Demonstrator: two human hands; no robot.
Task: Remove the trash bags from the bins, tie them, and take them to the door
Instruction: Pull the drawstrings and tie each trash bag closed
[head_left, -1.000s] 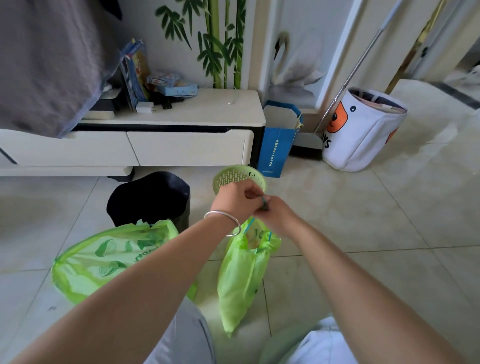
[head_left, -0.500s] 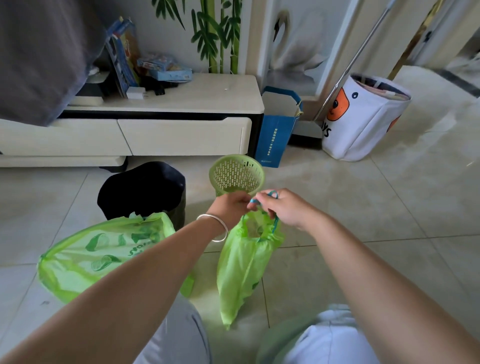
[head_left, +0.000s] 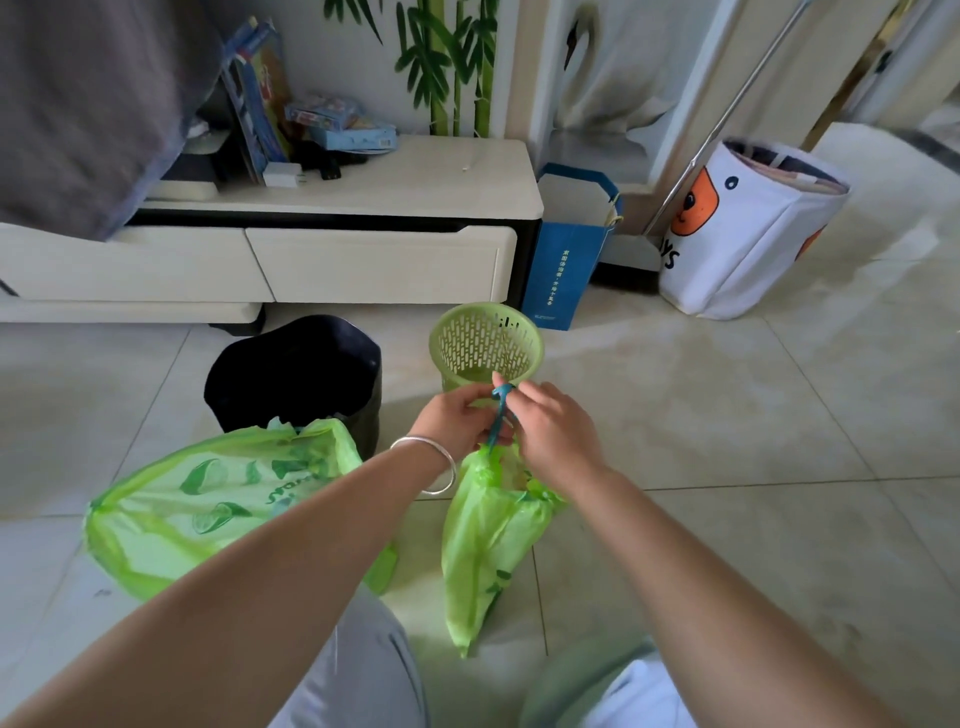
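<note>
head view: left hand (head_left: 457, 415) & right hand (head_left: 550, 431) both pinch teal drawstring (head_left: 500, 415) of small bag (head_left: 488, 540), hanging in front of green bin (head_left: 485, 343); big bag (head_left: 208, 504) on floor.

Floor, centre: small trash bag (head_left: 488, 535) hanging from a drawstring (head_left: 500, 415) held between left hand (head_left: 457, 421) and right hand (head_left: 556, 436), with the slotted bin (head_left: 485, 345) just behind the hands. Left of these: large trash bag (head_left: 208, 499) lying in front of the dark bin (head_left: 296, 374). Behind both bins: low cabinet (head_left: 363, 249); to its right, paper bag (head_left: 563, 260), then fabric hamper (head_left: 748, 228).
</note>
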